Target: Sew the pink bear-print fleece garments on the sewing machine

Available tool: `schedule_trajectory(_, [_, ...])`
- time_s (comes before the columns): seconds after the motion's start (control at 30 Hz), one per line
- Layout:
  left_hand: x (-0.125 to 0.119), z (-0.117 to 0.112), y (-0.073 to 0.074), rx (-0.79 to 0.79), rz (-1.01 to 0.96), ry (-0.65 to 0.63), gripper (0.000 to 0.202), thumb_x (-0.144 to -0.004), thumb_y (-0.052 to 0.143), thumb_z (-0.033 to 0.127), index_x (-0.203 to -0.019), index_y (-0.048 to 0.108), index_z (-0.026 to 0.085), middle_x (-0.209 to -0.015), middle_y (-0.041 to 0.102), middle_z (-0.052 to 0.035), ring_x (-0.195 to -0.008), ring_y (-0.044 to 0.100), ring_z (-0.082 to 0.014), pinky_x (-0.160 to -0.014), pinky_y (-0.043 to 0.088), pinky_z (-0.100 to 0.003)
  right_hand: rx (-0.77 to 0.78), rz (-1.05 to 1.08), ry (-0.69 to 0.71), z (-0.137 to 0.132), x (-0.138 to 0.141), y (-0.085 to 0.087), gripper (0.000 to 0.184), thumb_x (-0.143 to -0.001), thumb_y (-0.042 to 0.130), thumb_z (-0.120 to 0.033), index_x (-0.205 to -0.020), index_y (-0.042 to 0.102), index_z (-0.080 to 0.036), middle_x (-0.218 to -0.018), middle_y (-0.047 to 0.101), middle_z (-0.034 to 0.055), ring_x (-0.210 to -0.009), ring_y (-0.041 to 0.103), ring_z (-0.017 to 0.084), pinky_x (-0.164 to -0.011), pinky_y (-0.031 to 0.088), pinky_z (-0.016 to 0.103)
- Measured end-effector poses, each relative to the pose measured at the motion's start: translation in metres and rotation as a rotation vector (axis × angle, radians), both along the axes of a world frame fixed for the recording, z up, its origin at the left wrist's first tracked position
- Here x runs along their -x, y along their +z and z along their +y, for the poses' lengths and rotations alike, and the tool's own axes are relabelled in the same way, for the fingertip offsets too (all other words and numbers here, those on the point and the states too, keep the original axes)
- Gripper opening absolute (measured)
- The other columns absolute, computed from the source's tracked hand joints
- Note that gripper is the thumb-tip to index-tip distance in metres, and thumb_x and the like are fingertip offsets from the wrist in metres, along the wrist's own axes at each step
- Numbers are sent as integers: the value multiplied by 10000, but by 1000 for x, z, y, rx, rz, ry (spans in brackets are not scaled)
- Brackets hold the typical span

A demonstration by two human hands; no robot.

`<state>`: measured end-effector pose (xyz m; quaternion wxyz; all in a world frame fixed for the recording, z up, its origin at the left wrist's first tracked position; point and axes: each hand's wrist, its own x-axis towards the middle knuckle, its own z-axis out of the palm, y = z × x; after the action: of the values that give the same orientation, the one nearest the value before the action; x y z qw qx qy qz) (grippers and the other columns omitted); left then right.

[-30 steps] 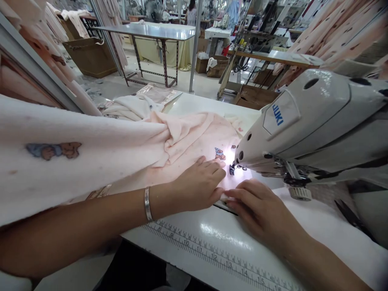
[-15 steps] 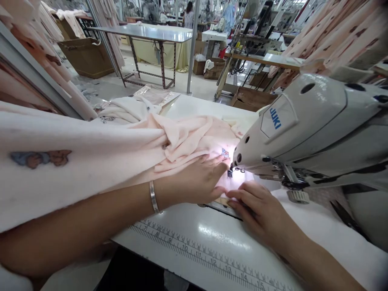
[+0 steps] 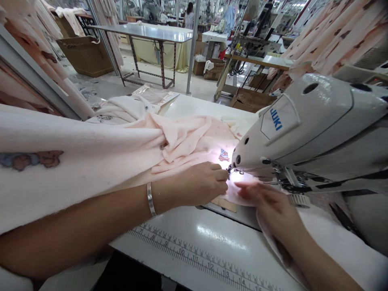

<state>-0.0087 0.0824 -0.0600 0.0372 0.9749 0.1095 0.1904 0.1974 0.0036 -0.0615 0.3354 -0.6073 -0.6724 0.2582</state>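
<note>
At frame centre, the left hand (image 3: 197, 186) curls down on the pink cloth (image 3: 182, 141); the right hand (image 3: 266, 202) lies flat, blurred. Fingertips so near the needle (image 3: 232, 170) risk a prick.

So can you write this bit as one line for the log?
left hand: on pink fabric by needle | right hand: blurred, on fabric edge | JUKI sewing machine: lamp lit

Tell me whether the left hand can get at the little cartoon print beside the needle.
Probably yes: the left hand rests on the pink fabric just short of the cartoon print, with nothing lying between them.
</note>
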Motion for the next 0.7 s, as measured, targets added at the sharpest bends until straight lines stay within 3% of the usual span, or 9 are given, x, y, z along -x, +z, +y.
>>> schedule_trajectory(0.07, [0,0,-1,7,-5,4,211,-878,467,96,-743,617,158,-885,604,-40,-798,489,-140,-762,433,-266,-3,58,-152,3,-5,-2,411,-908,411,-499,-927,689,-197,-779,698,60,-685,669,192,-667,563,331])
schedule_trajectory(0.13, [0,0,-2,11,-9,7,204,-879,477,96,-739,613,155,-893,605,-40,-805,490,-139,-763,434,-261,-16,58,-203,3,-7,-3,448,-904,396,-527,-898,692,-190,-773,707,72,-690,678,206,-685,570,354])
schedule_trajectory(0.23, [2,0,-1,9,-19,3,214,-902,466,119,-757,619,152,-893,608,-41,-831,504,-137,-775,433,-254,-24,-19,-147,-2,-9,-2,370,-857,489,-531,-855,708,-232,-864,716,66,-866,670,245,-811,539,408])
schedule_trajectory(0.4, [0,4,-3,19,2,-13,263,-945,423,169,-794,638,157,-888,623,-35,-883,528,-128,-806,422,-243,-249,-523,69,-7,-14,-7,334,-867,487,-480,-1062,649,-263,-1090,669,30,-1058,583,272,-935,442,489])
schedule_trajectory(0.57, [-14,19,3,149,40,193,278,-943,459,272,-787,652,147,-885,620,-40,-818,530,-121,-773,420,-242,-139,-701,5,3,-17,-14,420,-921,350,-512,-1169,592,-274,-1188,637,32,-1076,588,271,-906,461,464])
schedule_trajectory(0.63, [-14,29,8,127,103,192,263,-926,471,227,-742,643,155,-899,611,-40,-814,526,-130,-778,412,-262,-114,-713,-14,6,-18,-16,438,-923,339,-521,-1183,586,-269,-1158,653,49,-1027,614,280,-870,474,476])
schedule_trajectory(0.7, [-6,37,12,34,147,190,196,-891,476,145,-818,656,169,-1031,597,-64,-934,524,-173,-849,397,-311,-116,-720,-34,7,-21,-19,422,-917,364,-519,-1175,594,-277,-1111,672,60,-966,638,282,-822,489,479])
